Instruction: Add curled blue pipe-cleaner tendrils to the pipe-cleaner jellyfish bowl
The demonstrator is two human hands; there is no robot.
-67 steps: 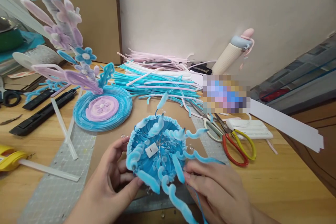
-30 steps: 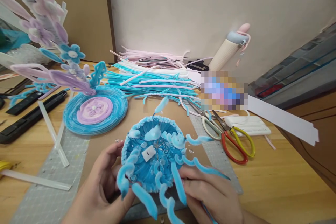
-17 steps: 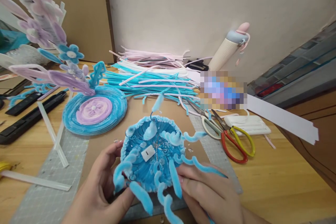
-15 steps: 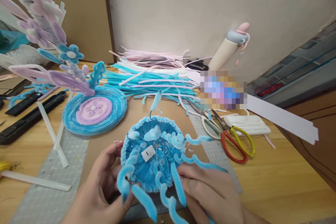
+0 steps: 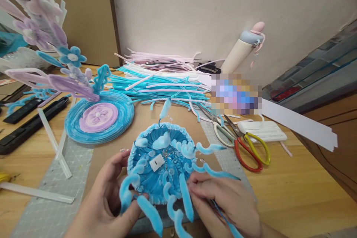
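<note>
A blue fuzzy pipe-cleaner dome point(image 5: 150, 184) lies hollow side up at the bottom centre, like a jellyfish. Curly light-blue strands point(image 5: 174, 202) hang over its rim, and a small white block point(image 5: 157, 162) sits inside among fine wires and clear beads. My left hand point(image 5: 107, 197) is closed round the left edge, thumb at the front. At the right rim, my right hand point(image 5: 228, 197) pinches with thumb and forefinger beside a straight, thick blue strand. A thin blue pipe cleaner point(image 5: 227, 221) passes through that hand and trails below; its upper end is hidden by the fingers.
Left stands a coiled blue-and-lilac base point(image 5: 71, 122) with a flowered stem. Behind lie heaped pipe cleaners point(image 5: 164, 85). Rightward are red-and-yellow-handled scissors point(image 5: 251, 154), white-handled scissors point(image 5: 223, 134), a white mask point(image 5: 264, 131) and a bottle point(image 5: 240, 52). Glue sticks point(image 5: 54, 143) lie left.
My right hand has turned slightly, and the thin pipe cleaner under it shows more. The curly strand by my left thumb has shifted left. The view has drifted a little.
</note>
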